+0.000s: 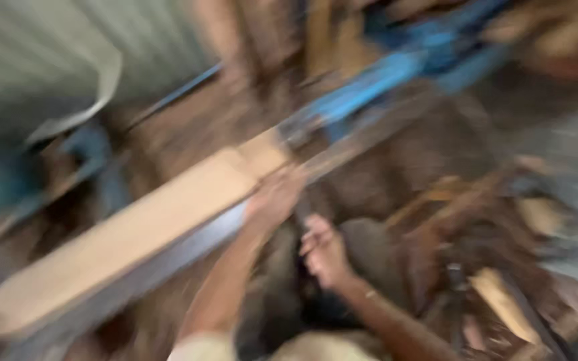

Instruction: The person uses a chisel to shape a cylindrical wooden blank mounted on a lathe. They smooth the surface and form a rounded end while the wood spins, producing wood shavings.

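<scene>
Head view is badly smeared by motion, so only the big shapes read. A long pale wooden plank (135,234) lies slanting from lower left up toward the middle, resting along a grey metal rail (188,244) that runs under its near edge, with a blue machine frame (376,80) beyond its far end. The left hand (274,199) sits on the plank's upper end, near the near edge; whether its fingers wrap the board or just press on it I cannot tell. The right hand (324,251) hangs just below and beside it, fingers curled, but what it grips, if anything, is lost in blur. Wood offcuts (496,297) lie piled to the right. Judging by its length and thickness, the plank is stiff, fairly heavy and dry rather than slippery; it would handle best held at both long edges near the end, with the rail carrying the rest.
</scene>
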